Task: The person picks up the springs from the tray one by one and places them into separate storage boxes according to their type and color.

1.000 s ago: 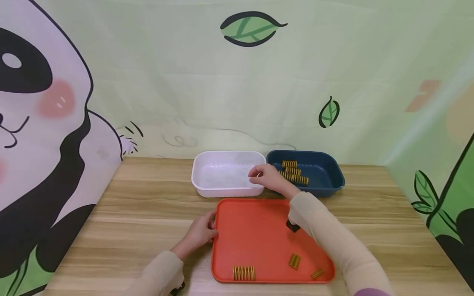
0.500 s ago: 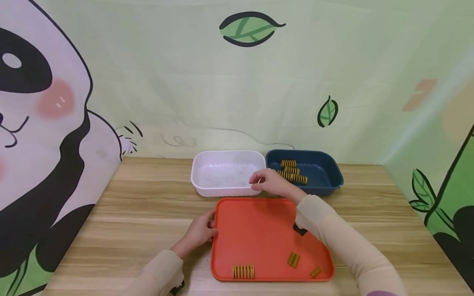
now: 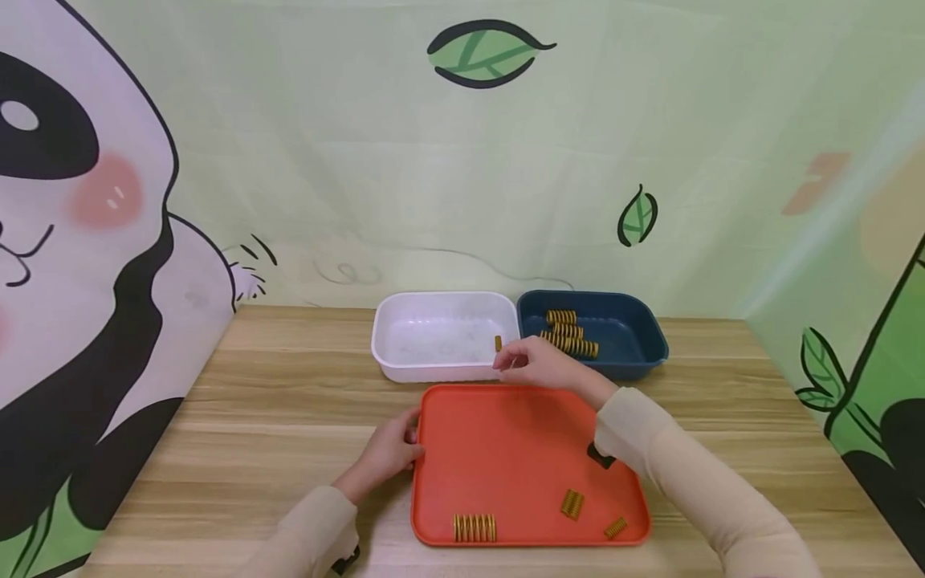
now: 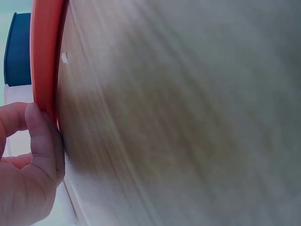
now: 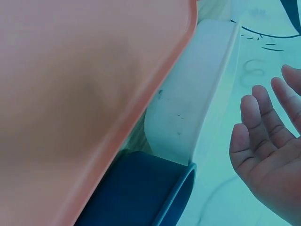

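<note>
My left hand (image 3: 389,446) grips the left rim of the red tray (image 3: 499,449); in the left wrist view its fingers (image 4: 41,136) lie against the tray's outer wall. Over the near right corner of the white bin (image 3: 408,373) is my right hand (image 3: 538,363), fingers loosely bent. The right wrist view shows that hand (image 5: 268,141) with nothing in its fingers. A small gold spring (image 3: 498,343) stands inside the white bin by its right side. On the tray lie a large spring (image 3: 474,528), a medium one (image 3: 572,504) and a small one (image 3: 616,527).
A dark blue bin (image 3: 629,333) stands right beside the white one, with several gold springs (image 3: 571,345) at its left side. Both bins sit behind the tray on a wooden table (image 3: 289,377). A printed cloth (image 3: 325,160) hangs behind.
My right hand has drawn back slightly toward me and to the right, and the small spring in the white bin has come into sight. My left hand has stayed on the tray's rim.
</note>
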Available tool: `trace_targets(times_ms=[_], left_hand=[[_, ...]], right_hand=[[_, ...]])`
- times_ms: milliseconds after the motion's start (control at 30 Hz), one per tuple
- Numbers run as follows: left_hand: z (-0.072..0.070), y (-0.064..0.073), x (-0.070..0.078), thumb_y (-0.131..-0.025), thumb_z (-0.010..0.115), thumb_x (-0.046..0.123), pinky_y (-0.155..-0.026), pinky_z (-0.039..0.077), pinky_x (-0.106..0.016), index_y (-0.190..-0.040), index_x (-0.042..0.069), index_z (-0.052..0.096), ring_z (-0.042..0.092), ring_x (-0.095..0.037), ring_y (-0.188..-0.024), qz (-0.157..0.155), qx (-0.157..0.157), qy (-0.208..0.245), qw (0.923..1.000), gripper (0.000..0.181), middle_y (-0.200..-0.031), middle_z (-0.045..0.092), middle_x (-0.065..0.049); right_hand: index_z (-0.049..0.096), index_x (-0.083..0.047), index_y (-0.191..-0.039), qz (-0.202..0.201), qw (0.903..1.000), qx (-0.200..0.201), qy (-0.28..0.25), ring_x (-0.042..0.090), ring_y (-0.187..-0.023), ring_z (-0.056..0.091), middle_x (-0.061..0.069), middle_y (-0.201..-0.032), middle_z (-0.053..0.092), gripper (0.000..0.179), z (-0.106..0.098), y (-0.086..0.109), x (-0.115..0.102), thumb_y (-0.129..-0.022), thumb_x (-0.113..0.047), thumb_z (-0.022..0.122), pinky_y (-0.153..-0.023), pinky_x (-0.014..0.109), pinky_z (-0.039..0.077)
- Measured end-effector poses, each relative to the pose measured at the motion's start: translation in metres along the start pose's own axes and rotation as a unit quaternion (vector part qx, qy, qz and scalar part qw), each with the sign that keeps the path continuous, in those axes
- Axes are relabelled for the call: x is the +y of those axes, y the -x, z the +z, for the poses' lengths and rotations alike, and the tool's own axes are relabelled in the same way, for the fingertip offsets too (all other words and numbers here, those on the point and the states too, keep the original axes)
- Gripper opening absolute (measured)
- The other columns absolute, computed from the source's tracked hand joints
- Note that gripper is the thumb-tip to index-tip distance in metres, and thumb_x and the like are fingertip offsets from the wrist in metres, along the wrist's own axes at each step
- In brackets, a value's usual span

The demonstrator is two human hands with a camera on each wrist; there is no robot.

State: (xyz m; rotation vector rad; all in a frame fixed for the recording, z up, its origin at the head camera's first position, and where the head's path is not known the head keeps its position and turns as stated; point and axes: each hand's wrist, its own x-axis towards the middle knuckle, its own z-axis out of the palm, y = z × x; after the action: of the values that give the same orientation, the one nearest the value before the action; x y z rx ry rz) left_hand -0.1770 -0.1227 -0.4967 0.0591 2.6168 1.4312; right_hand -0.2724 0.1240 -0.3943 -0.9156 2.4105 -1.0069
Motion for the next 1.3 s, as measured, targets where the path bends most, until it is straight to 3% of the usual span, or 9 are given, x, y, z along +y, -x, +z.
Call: trace_targets(times_ms=[567,767,1000,1300], left_hand=[[0.0,0.0,0.001,-0.07,0.057,-0.01,-0.041,0.042,-0.021,-0.128,-0.003,0.042,0.041,-0.011,-0.044,-0.002,0.0,-0.001,1.0,0.06,-0.064,0.044,-0.004],[-0.001,0.0,0.001,-0.07,0.057,-0.01,-0.041,0.042,-0.021,-0.128,-0.003,0.042,0.041,-0.011,-0.045,-0.001,0.001,0.001,1.0,0.06,-0.064,0.044,-0.004],[-0.001,0.0,0.002,-0.07,0.057,-0.01,-0.041,0.042,-0.021,-0.128,-0.003,0.042,0.041,-0.011,-0.045,-0.002,0.0,0.003,1.0,0.06,-0.064,0.044,-0.004],[0.0,0.0,0.0,-0.071,0.058,-0.008,-0.041,0.043,-0.021,-0.129,-0.002,0.042,0.042,-0.011,-0.046,-0.009,-0.003,-0.002,1.0,0.06,-0.066,0.046,-0.004]], right_hand=[[0.065,-0.007,-0.1,0.021,0.9996,-0.018,-0.001,0.013,-0.078,0.052,0.005,-0.088,0.063,0.021,0.006,0.019,0.007,-0.081,-0.016,0.062,-0.069,0.023,0.048],[0.063,-0.003,-0.101,0.011,0.9995,-0.029,0.002,0.014,-0.079,0.052,0.01,-0.091,0.064,0.024,0.007,0.024,0.01,-0.08,-0.015,0.063,-0.071,0.024,0.046],[0.063,-0.004,-0.101,0.006,0.9992,-0.039,0.002,0.013,-0.077,0.052,0.006,-0.088,0.063,0.023,0.008,0.031,0.009,-0.08,-0.014,0.063,-0.068,0.024,0.047],[0.063,-0.002,-0.1,-0.006,0.9985,-0.05,0.023,0.011,-0.076,0.052,0.014,-0.091,0.064,0.023,0.015,0.042,0.013,-0.08,-0.013,0.064,-0.069,0.02,0.047]])
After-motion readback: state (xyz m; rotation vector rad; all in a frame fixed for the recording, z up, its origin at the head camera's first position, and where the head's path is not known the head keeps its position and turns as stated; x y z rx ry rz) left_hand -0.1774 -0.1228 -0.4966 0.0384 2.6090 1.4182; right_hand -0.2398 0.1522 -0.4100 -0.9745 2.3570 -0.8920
